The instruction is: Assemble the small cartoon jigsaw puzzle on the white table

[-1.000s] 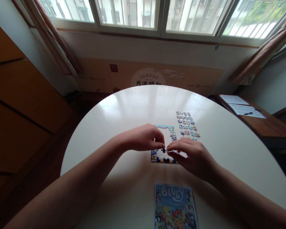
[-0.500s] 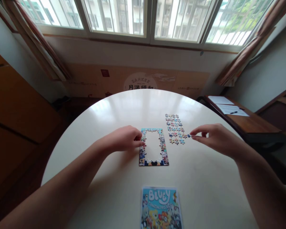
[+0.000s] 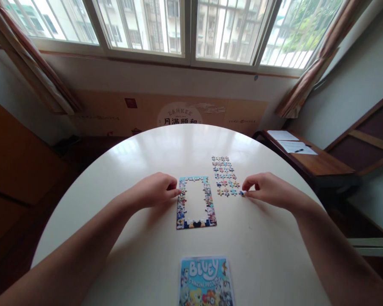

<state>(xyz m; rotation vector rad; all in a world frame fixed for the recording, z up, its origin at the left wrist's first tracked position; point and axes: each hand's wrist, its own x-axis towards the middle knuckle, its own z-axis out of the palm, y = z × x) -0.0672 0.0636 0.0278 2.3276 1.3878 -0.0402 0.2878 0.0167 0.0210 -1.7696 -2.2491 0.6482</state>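
Observation:
The jigsaw puzzle [image 3: 197,224] lies on the white table, its border joined into a rectangle around a bare white middle. My left hand [image 3: 158,189] is at its left edge, fingers curled and the thumb tip against the border. To the right, my right hand [image 3: 266,190] pinches a small blue puzzle piece [image 3: 241,193] between thumb and forefinger, low over the table. That piece is at the near right corner of the loose puzzle pieces [image 3: 224,175], which are laid out in rows.
Nearer to me lies a picture sheet [image 3: 206,280] lettered "Bluey". The round white table [image 3: 130,259] curves away toward the window wall. On the right, a brown wooden desk [image 3: 325,163] carries papers [image 3: 295,147] and a pen [image 3: 299,150].
My right hand has gone from the puzzle's middle to the right of the loose pieces, carrying the blue piece. My left hand has shifted to the puzzle's left edge. The view has turned right.

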